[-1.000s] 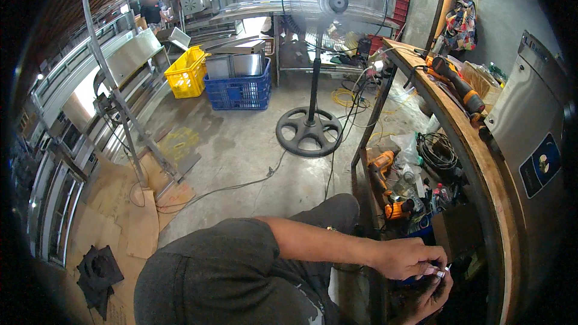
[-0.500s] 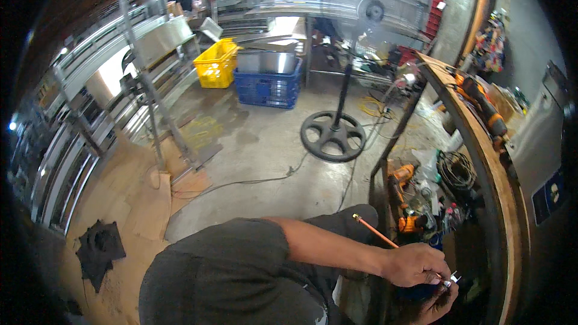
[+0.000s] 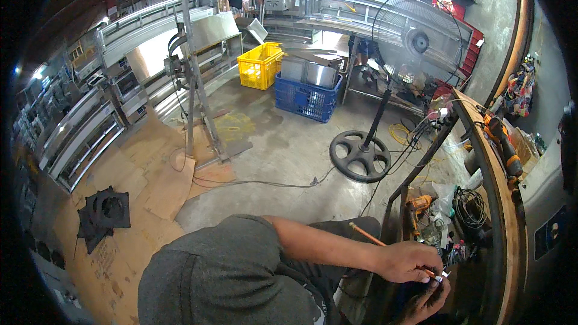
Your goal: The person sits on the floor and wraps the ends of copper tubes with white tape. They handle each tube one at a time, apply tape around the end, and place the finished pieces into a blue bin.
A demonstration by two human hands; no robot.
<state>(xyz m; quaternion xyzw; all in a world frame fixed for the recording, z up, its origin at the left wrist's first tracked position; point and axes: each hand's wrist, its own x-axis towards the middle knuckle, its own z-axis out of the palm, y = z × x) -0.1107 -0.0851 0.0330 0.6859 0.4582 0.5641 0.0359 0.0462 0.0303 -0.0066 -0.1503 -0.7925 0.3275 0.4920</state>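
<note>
A thin copper-coloured tube (image 3: 368,234) slants through my left hand (image 3: 408,261), whose fingers are closed round it. Its free end, with a small end piece, sticks out to the left over my dark-clothed knee. Below, my right hand (image 3: 431,300) pinches close to the tube's other end, thumb and fingertips meeting the left fingers. A small pale, shiny piece (image 3: 445,274) pokes out between both hands; the fingers partly hide it, and whether it is joined to the tube I cannot tell.
A wood-topped metal frame (image 3: 489,174) runs along my right, with an orange-and-black power tool (image 3: 504,144) on top and a coiled cable (image 3: 470,207) below. Ahead stand a pedestal fan (image 3: 360,157), a blue crate (image 3: 306,101) and a yellow crate (image 3: 257,71). Cardboard (image 3: 129,204) covers the left floor.
The view has tilted up and turned left, so the crates and fan sit further right and lower. Both hands stay together at the tube, its angle slightly changed.
</note>
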